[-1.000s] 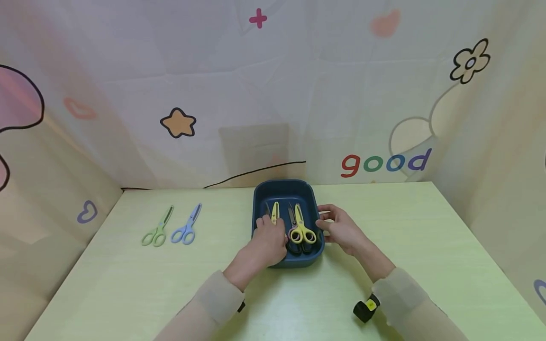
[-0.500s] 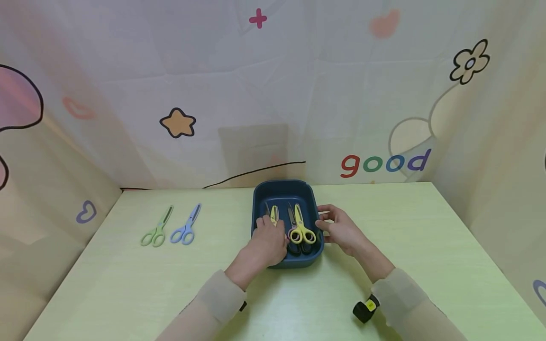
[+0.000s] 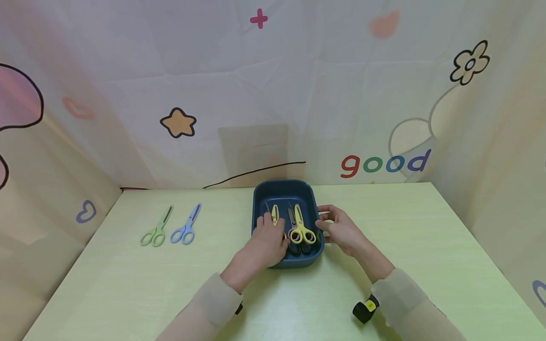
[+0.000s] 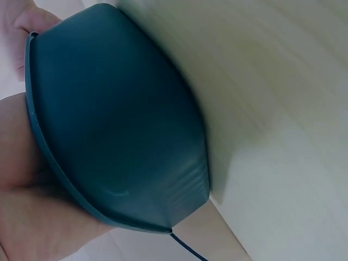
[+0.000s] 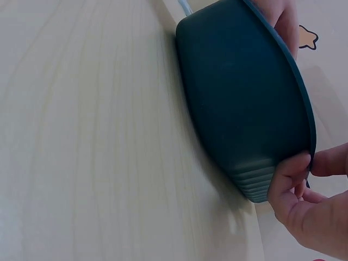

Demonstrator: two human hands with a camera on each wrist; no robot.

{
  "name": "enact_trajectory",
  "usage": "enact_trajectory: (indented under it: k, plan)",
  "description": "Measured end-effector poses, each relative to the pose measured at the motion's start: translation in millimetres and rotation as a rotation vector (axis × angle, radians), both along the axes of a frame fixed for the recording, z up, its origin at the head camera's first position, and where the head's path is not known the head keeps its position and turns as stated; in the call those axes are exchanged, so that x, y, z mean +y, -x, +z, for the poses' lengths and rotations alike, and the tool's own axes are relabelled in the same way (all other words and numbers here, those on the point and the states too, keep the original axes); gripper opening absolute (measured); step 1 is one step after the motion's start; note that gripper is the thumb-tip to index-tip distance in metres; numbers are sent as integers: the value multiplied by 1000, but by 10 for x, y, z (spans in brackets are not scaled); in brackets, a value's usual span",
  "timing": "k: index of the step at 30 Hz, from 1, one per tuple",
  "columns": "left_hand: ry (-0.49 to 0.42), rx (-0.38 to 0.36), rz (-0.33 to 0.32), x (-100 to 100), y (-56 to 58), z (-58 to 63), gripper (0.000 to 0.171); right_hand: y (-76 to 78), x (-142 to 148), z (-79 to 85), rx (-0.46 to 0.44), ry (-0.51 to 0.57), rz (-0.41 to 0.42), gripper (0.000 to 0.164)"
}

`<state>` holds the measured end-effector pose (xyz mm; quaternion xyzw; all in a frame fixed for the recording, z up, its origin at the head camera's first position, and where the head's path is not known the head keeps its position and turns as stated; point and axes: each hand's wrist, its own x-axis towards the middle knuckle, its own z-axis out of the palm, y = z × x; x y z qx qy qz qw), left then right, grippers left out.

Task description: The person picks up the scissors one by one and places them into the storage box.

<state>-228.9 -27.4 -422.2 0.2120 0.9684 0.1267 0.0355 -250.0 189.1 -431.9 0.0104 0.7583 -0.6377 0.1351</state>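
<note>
A dark blue plastic bin (image 3: 281, 188) sits at the far middle of the table, with several pairs of scissors in it. My left hand (image 3: 265, 242) reaches over its left side, fingers down on a pair of yellow scissors (image 3: 275, 209); whether they grip it I cannot tell. Part of a yellow handle shows beside the thumb. To the right lie more yellow scissors (image 3: 299, 214), overlapping black-handled scissors (image 3: 306, 248). With my right hand (image 3: 341, 232) I hold the bin's right side; in the right wrist view, thumb and fingers pinch the bin's rim (image 5: 306, 103).
Green scissors (image 3: 165, 218) and blue scissors (image 3: 195, 215) lie side by side on the table (image 3: 128, 284), left of the bin. A printed curtain (image 3: 192, 71) closes off the back and both sides. A black wrist device (image 3: 364, 312) sits by the right cuff.
The yellow scissors under my left hand have dropped slightly lower in the bin, and more of their handle shows between the fingers and thumb. The right hand and the bin stay in place.
</note>
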Motion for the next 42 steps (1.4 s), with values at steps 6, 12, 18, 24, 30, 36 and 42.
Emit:
enact_trajectory:
  k: [6, 12, 18, 24, 30, 36, 42]
  plan:
    - [-90, 71, -90, -103, 13, -28, 37, -5, 10, 2, 1, 1, 0, 45]
    - [-166, 100, -149, -192, 11, -62, 36, -13, 12, 17, -1, 5, 2, 45]
    - [-233, 126, -170, -308, 6, -42, 34, -16, 21, 12, 5, 8, 5, 45]
    - [-288, 139, -124, -462, -9, 27, 32, -15, 25, 5, 7, 6, 5, 45]
    - [-325, 141, -60, -640, -8, 33, 30, -17, 21, 8, 1, 3, 0, 45]
    - [-333, 175, -7, -886, 26, -40, 29, -19, 13, 11, 0, 4, -1, 45]
    - [-297, 201, 54, -1171, 72, -91, 32, -15, 4, 15, 1, -7, 4, 46]
